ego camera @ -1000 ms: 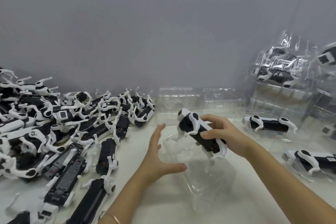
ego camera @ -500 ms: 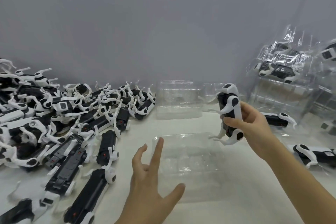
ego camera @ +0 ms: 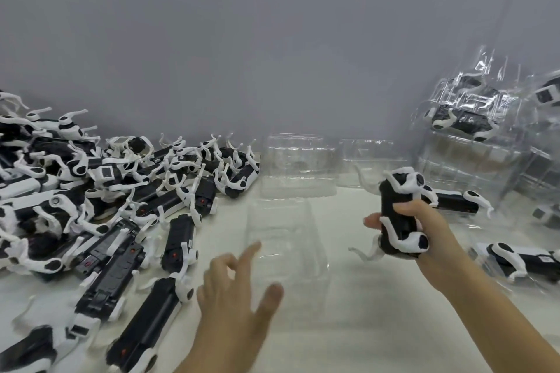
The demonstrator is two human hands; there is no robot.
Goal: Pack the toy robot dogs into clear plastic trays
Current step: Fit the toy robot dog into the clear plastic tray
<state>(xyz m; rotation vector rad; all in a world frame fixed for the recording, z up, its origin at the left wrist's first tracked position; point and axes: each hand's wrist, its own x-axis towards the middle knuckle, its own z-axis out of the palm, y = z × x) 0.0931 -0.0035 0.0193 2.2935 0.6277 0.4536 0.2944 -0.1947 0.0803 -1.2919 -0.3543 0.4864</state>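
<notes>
Right hand (ego camera: 424,230) grips a toy robot dog (ego camera: 397,215) upright, just right of the empty clear tray (ego camera: 285,239) at mid-frame; left hand (ego camera: 233,297) hovers spread, holding nothing. Packed trays (ego camera: 463,118) stack upper right, but a big pile of dogs (ego camera: 106,191) waits at left, so plenty to go.

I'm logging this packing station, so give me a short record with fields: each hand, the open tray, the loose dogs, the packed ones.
Right hand: grips one toy dog, held on end off the table, right of the empty tray
Left hand: open, fingers spread, at that tray's near edge; contact unclear
Empty tray: table centre, nothing inside
Loose dogs: heaped at left
Packed trays: stacked at far right
</notes>
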